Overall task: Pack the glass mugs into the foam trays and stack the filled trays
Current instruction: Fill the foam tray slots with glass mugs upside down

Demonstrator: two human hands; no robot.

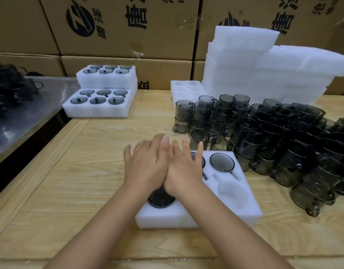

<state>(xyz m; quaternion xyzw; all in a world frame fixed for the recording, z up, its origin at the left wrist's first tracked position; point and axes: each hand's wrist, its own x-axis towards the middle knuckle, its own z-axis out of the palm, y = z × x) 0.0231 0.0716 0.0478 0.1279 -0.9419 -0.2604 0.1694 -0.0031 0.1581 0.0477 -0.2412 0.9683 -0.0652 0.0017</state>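
Printed brown cardboard cartons (118, 26) wall off the rear of a pale, wood-grained desk (80, 171). It carries a tall stack of white foam trays (245, 70) at rear right, a dense cluster of smoked glass mugs (264, 136) in front of it, and filled trays (98, 113) stacked at rear left. The near foam tray (167, 218), with round mugs seated in moulded cavities, lies under the left hand (146, 166) and right hand (184, 171), whose fingers (199, 152) lie straight and flat, gripping nothing.

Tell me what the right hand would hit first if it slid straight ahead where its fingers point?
Probably the nearest loose mug, just past the right hand on its outer side; depth is unclear.
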